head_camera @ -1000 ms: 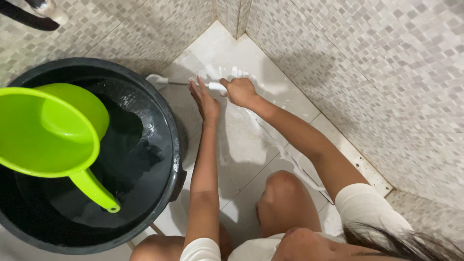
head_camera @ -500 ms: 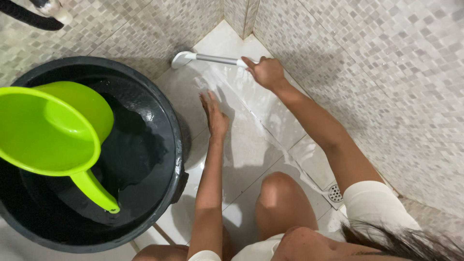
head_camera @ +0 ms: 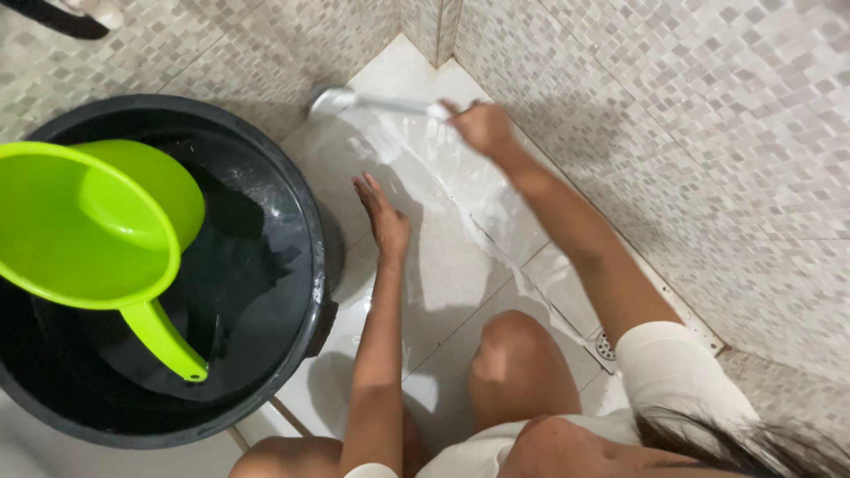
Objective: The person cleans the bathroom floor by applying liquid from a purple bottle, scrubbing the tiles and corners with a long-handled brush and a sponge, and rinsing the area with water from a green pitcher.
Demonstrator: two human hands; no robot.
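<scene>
Wet white floor tiles (head_camera: 460,257), mosaic walls. Right hand (head_camera: 482,126) fingers closed on brush handle (head_camera: 390,104); left hand (head_camera: 382,217) flat, fingers open, beside black bucket (head_camera: 301,212) with green dipper (head_camera: 97,230).

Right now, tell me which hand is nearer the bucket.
Left. The left hand lies flat on the wet floor, just beside the bucket rim. The right hand is farther off toward the corner, gripping a brush.
</scene>
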